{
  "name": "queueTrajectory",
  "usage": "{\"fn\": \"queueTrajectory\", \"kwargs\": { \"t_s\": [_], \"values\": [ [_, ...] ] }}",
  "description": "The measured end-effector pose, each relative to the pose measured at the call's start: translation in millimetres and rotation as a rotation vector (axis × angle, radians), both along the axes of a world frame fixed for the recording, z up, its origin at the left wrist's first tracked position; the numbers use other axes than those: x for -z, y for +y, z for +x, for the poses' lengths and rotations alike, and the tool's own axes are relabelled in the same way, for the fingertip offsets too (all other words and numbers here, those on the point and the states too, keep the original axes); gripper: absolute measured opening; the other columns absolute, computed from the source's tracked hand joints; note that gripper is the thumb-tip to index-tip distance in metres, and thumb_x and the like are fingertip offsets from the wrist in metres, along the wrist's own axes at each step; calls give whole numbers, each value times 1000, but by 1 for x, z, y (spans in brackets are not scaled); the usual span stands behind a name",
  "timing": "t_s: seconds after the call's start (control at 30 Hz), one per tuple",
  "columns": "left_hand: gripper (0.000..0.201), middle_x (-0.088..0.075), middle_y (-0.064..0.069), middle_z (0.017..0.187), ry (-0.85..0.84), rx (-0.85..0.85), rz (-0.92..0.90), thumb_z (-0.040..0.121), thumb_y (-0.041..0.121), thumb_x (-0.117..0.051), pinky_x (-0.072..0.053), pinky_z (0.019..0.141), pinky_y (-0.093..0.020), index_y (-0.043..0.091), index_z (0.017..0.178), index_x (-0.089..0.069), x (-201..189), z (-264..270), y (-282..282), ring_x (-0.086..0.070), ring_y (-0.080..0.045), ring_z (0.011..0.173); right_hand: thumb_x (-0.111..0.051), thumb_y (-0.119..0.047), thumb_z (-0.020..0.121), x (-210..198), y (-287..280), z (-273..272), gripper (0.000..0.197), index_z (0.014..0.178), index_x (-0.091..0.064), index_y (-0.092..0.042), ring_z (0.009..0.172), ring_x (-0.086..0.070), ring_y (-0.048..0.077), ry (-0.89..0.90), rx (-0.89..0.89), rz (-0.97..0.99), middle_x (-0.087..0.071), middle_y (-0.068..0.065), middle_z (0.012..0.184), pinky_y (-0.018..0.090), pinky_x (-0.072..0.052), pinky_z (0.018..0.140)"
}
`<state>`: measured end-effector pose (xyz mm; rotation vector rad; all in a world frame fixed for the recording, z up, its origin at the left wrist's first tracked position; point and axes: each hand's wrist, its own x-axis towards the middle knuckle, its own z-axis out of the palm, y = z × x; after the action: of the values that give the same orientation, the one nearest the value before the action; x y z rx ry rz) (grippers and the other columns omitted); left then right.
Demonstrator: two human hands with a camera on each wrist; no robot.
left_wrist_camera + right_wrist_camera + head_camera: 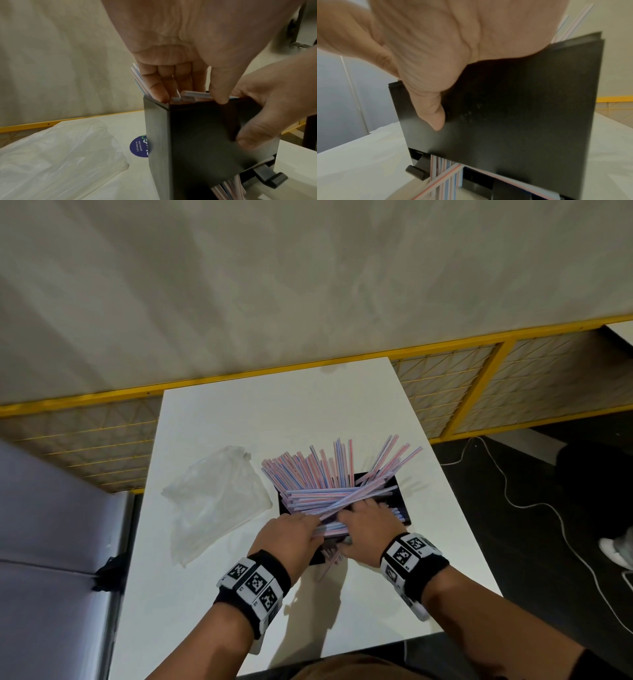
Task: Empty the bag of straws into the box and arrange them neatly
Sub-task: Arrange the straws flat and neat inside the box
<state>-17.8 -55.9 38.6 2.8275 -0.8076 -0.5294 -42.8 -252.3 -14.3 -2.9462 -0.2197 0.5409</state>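
Straws [329,484] were out of the bag already, so we judged ourselves in the tidying step. Nearest to us, a few straw ends poked out through the slot at the foot of the black box [202,135], beside a small black lever [272,178], and would need pushing back in or pulling clear. Our left hand [291,537] reached into the open top at the near corner, its fingers [154,86] straight and pressing down among the straws, thumb hooked over the front wall. Our right hand [368,529] clasped the same wall, thumb [433,112] flat on the outside; its fingers went over the rim, where we could not see how they lay.

Beyond the hands the bundle was a tangle: some straws lay crosswise over the opening, others fanned upward and outward past the far rim. The next move, as we judged it, called for lifting the crossed ones and turning them lengthwise with the rest, gently, since the light straws would spring out.

Left of the box on the white worktop [274,419] lay the empty clear bag [212,501], just beside it, half covering a round blue sticker [139,147]. A yellow mesh fence [455,385] stood behind.
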Motion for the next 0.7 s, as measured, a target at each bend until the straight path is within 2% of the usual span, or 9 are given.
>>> {"fn": "queueTrajectory", "kwargs": {
  "t_s": [0.13, 0.23, 0.33, 0.43, 0.5, 0.57, 0.63, 0.7],
  "values": [
    [28, -61, 6, 118, -93, -1, -117, 97, 40, -55, -48, 87, -32, 28, 122, -59, -2, 0, 4, -56, -19, 108, -57, -55, 84, -4, 0, -2, 47, 123, -56, -27, 119, -56, 30, -43, -24, -4, -64, 3, 123, 48, -39, 104],
    [36, -53, 4, 116, -174, -37, -220, 89, 39, -68, -48, 88, -29, 26, 121, -58, -2, 0, 4, -51, -19, 107, -59, -55, 87, -9, -2, -6, 49, 125, -54, -25, 120, -55, 29, -63, -45, 10, -61, 3, 125, 46, -37, 103],
    [48, -53, 1, 125, -207, -48, -281, 85, 35, -74, -46, 97, -31, 22, 127, -55, 1, 3, 3, -50, -21, 113, -61, -55, 88, -16, -5, -13, 50, 128, -55, -25, 121, -52, 28, -94, -60, 21, -57, 2, 127, 45, -38, 102],
    [43, -55, 2, 131, -135, -36, -207, 95, 39, -61, -43, 103, -33, 23, 134, -52, 6, 6, 2, -52, -22, 118, -62, -53, 88, -24, -7, -22, 48, 128, -57, -27, 120, -52, 26, -174, -56, 58, -56, -1, 125, 43, -41, 102],
    [32, -59, 5, 123, -119, 17, -122, 103, 43, -45, -39, 102, -34, 26, 127, -58, 10, 5, 1, -55, -21, 113, -63, -51, 88, -29, -8, -27, 50, 131, -58, -27, 120, -53, 25, -234, -40, 93, -55, -1, 128, 41, -42, 103],
    [32, -61, 7, 116, -116, 43, -112, 105, 42, -38, -37, 100, -32, 28, 121, -62, 12, 3, 0, -56, -19, 109, -65, -49, 89, -31, -9, -29, 56, 138, -58, -24, 126, -53, 25, -278, -15, 153, -54, 1, 137, 43, -43, 107],
    [29, -62, 7, 115, -120, 31, -167, 104, 41, -44, -38, 98, -31, 27, 120, -64, 13, 2, 0, -56, -18, 106, -62, -51, 91, -30, -9, -30, 62, 145, -54, -23, 133, -49, 25, -266, -4, 211, -52, 2, 145, 44, -41, 113],
    [24, -62, 6, 109, -123, -52, -294, 100, 41, -55, -45, 92, -30, 25, 114, -67, 12, 0, 3, -57, -15, 98, -54, -58, 95, -26, -8, -29, 65, 150, -48, -25, 137, -47, 25, -201, -31, 219, -51, 0, 149, 44, -35, 117]
  ]
}}
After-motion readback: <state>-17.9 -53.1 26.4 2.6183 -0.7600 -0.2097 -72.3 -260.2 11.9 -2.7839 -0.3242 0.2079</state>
